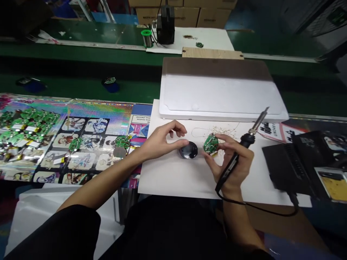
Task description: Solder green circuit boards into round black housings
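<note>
Between the thumb and fingers of my right hand [234,159] is a green circuit board [210,144], held just above the white sheet [165,173]. The same hand also carries a soldering iron [230,168], its metal tip pointing up and away to the right, its black cord trailing below. My left hand [168,139] is open, fingers curved and apart, with the thumb at the rim of a round black part [189,150] on the sheet. Whether the thumb touches that part, I cannot tell. Small wire scraps [225,130] lie behind the board.
Many green circuit boards with silvery cells [27,130] cover the left side of the bench. A white plastic tray [217,94] stands behind the sheet. To the right are a black soldering station [287,166] and a yellow sponge [334,187]. A solder spool [146,38] stands farther back.
</note>
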`<state>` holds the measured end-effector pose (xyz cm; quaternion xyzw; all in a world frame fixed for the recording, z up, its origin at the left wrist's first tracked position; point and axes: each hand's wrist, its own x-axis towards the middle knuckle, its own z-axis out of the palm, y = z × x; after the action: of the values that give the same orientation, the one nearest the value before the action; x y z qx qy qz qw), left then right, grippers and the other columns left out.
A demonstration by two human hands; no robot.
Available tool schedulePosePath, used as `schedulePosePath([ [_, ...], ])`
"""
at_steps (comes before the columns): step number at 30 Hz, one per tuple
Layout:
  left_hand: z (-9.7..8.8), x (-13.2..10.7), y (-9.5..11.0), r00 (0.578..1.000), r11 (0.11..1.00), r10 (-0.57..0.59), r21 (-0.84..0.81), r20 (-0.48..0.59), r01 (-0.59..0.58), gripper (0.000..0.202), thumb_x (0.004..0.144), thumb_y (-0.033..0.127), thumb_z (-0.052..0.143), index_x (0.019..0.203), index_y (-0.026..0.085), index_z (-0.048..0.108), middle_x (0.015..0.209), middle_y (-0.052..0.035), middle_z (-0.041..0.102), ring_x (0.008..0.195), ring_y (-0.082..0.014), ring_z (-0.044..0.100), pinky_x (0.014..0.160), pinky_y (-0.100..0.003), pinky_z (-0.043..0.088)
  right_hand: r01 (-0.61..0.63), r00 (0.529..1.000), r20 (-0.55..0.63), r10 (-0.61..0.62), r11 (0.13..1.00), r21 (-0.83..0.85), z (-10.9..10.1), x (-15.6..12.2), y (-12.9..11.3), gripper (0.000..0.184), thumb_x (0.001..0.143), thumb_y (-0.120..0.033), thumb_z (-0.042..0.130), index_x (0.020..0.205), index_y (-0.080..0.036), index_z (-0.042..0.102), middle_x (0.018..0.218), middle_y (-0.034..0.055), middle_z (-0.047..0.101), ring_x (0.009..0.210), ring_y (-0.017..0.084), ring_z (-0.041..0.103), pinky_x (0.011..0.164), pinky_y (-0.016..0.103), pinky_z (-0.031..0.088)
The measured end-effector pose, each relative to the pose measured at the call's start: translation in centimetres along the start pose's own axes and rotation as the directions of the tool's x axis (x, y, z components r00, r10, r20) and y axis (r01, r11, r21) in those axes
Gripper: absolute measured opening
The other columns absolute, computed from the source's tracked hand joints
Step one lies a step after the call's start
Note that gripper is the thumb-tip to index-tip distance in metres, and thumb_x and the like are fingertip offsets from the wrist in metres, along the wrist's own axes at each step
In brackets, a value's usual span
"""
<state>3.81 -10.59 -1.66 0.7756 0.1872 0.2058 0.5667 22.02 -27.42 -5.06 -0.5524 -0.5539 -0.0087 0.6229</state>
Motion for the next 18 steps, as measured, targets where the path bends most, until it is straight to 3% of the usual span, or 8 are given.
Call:
schedulePosePath([
  [2,0.1,-0.3,-0.5,0.996,0.986,0.011,0.165,0.094,-0.026,0.054,0.086,0.048,0.088,0.127,0.024,0.061,0.124,-0.0075,0.066,0.112,-0.0245,0.064,0.097,-0.038,0.053,-0.030,1.000,-0.008,0.030,0.999,-0.022,-1.1,-0.1,0.5,0.062,0.083,-0.019,0.092,0.131,-0.030,0.054,0.130,0.0091,0.070,0.110,0.026,0.075,0.064,0.032,0.062],
  [5,1.8,-0.6,-1.1,0.986,0.951,0.027,0.301,0.164,-0.076,0.081,0.078,0.055,0.094,0.141,0.024,0.054,0.137,-0.0135,0.059,0.125,-0.0329,0.060,0.108,-0.048,0.053,-0.059,0.998,0.021,0.060,0.998,-0.032,-2.2,-0.4,1.2,0.060,0.084,-0.017,0.090,0.131,-0.030,0.054,0.130,0.0083,0.070,0.092,0.020,0.073,0.060,0.030,0.055],
  [7,3.0,-0.7,-1.4,0.990,0.929,0.049,0.358,0.133,-0.094,0.078,0.081,0.053,0.092,0.142,0.023,0.054,0.136,-0.0154,0.058,0.126,-0.0355,0.060,0.110,-0.052,0.052,-0.085,0.995,0.052,0.087,0.995,-0.043,-2.4,-0.7,1.5,0.059,0.085,-0.015,0.088,0.131,-0.029,0.054,0.132,0.0090,0.070,0.088,0.018,0.071,0.065,0.032,0.056],
  [9,3.3,-0.7,-1.4,0.989,0.931,0.064,0.349,0.132,-0.107,0.069,0.088,0.045,0.088,0.143,0.022,0.054,0.135,-0.0157,0.059,0.128,-0.0343,0.060,0.111,-0.051,0.053,-0.103,0.991,0.078,0.108,0.993,-0.064,-2.3,-1.0,1.5,0.059,0.085,-0.014,0.087,0.132,-0.028,0.054,0.134,0.0102,0.069,0.097,0.021,0.071,0.072,0.034,0.056],
  [14,1.2,-0.5,-1.1,0.941,0.956,0.080,0.244,0.328,-0.166,0.075,0.090,0.035,0.084,0.156,0.029,0.047,0.164,-0.0142,0.046,0.156,-0.0344,0.042,0.128,-0.051,0.042,-0.091,0.990,0.105,0.098,0.993,-0.077,-1.9,-1.4,1.5,0.060,0.085,-0.011,0.083,0.135,-0.027,0.053,0.135,0.0124,0.068,0.130,0.029,0.067,0.082,0.038,0.059],
  [16,0.8,-0.3,-1.2,0.911,0.960,0.087,0.211,0.404,-0.185,0.072,0.095,0.025,0.075,0.159,0.032,0.044,0.166,-0.0104,0.048,0.154,-0.0317,0.047,0.126,-0.049,0.043,-0.088,0.989,0.109,0.097,0.992,-0.087,-2.0,-1.5,1.6,0.060,0.086,-0.012,0.083,0.135,-0.028,0.053,0.136,0.0123,0.067,0.131,0.030,0.067,0.083,0.040,0.059],
  [18,1.1,-0.2,-1.5,0.913,0.952,0.092,0.233,0.398,-0.197,0.067,0.096,0.023,0.072,0.158,0.030,0.047,0.157,-0.0104,0.059,0.143,-0.0303,0.058,0.121,-0.047,0.048,-0.097,0.989,0.102,0.107,0.990,-0.098,-2.0,-1.5,1.7,0.059,0.086,-0.013,0.083,0.135,-0.028,0.053,0.136,0.0123,0.067,0.131,0.030,0.067,0.084,0.041,0.060],
])
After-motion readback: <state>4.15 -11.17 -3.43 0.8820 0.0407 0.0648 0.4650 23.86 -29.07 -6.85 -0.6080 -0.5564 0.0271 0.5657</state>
